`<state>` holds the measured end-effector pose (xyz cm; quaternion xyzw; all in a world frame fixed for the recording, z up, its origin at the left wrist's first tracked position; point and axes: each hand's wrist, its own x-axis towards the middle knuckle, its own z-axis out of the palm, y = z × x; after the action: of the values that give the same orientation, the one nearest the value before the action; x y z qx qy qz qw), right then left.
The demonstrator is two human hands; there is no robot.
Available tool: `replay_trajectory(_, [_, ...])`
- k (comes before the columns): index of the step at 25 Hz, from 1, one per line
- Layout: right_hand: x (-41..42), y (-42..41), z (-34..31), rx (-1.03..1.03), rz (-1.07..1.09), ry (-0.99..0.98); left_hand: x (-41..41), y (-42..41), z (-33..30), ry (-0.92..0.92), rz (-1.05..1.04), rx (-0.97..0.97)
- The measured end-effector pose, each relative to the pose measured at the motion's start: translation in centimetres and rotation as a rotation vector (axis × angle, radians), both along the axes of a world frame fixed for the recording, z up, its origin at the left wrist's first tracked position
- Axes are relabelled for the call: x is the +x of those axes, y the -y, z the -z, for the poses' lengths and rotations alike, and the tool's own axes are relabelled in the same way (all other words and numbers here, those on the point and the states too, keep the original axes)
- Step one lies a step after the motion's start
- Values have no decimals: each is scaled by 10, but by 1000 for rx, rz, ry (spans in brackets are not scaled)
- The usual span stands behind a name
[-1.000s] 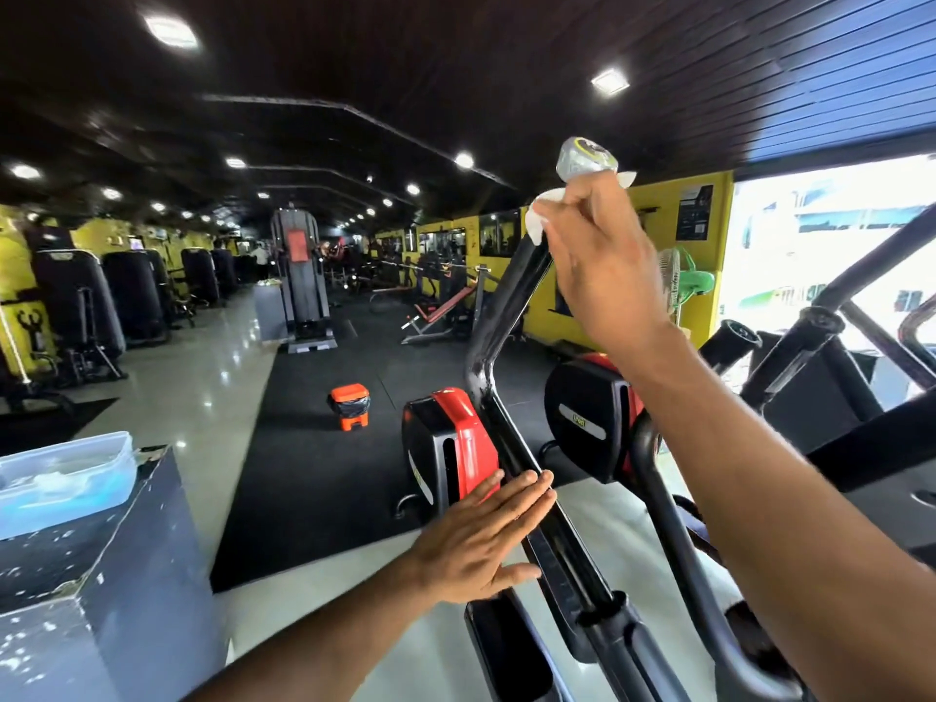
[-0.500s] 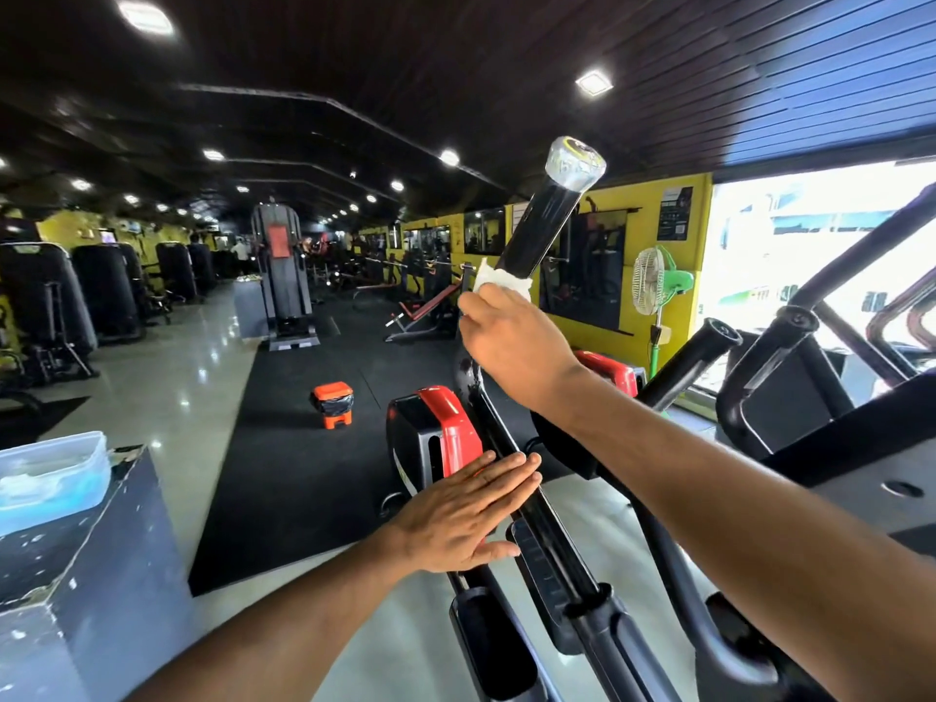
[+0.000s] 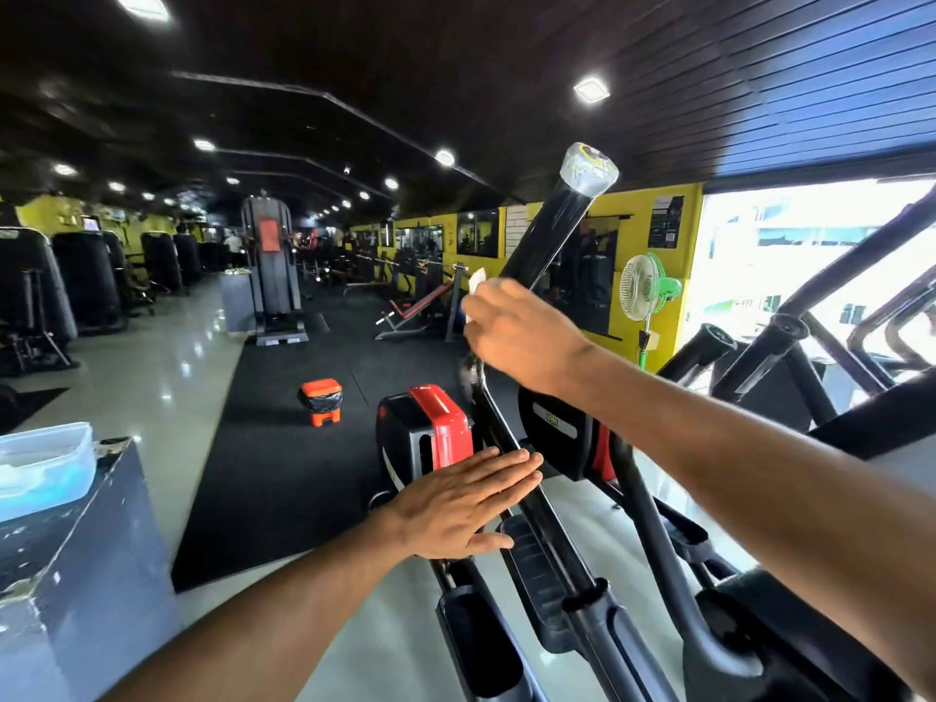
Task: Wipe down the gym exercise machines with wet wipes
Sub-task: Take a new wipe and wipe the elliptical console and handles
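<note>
Wipe (image 3: 475,285): white, pinched in my right hand (image 3: 521,331), whose fingers curl around the black handlebar (image 3: 544,235); only a corner shows above my knuckles. Handlebar rises up and away from that grip to a plastic-wrapped end cap (image 3: 589,169). My left hand (image 3: 463,504) is lower down, fingers straight and pressed together, flat against the same bar's lower run. Beyond those fingertips sits a red-and-black housing (image 3: 425,433). Far to the left of both hands, a clear tub (image 3: 43,463) rests on a grey box (image 3: 76,575).
</note>
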<state>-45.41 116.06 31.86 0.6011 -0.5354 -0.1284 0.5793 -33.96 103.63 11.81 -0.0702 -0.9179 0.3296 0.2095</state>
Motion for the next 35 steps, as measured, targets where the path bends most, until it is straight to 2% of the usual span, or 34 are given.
replay_trajectory(5, [2, -55, -58, -342, 67, 60, -2, 4, -1, 14, 25, -4])
replay_trajectory(8, [-1, -67, -72, -410, 114, 80, -1, 7, -6, 40, 36, -41])
replay_trajectory(11, [2, -50, -59, -262, 189, 34, 0, 8, -9, 45, 40, -61])
replay_trajectory(16, [2, 9, -12, 6, 85, 79, -1, 0, 4, 18, 24, 33])
replay_trajectory(18, [-5, 30, 11, 53, 63, 44, -1, -7, 12, -30, 23, 83])
replay_trajectory(24, [-33, 53, 56, 82, -200, -45, 3, -33, 45, -104, 29, 168])
replay_trajectory(28, [-46, 52, 66, 233, -327, 13, 4, -40, 49, -94, 38, 225])
replay_trajectory(31, [-53, 45, 82, 364, -397, 213, 6, -44, 51, -84, 45, 247])
replay_trajectory(33, [-54, 35, 88, 460, -427, 492, 6, -46, 52, -86, 41, 243])
replay_trajectory(35, [-57, 22, 89, 435, -490, 785, 7, -47, 52, -79, 38, 242])
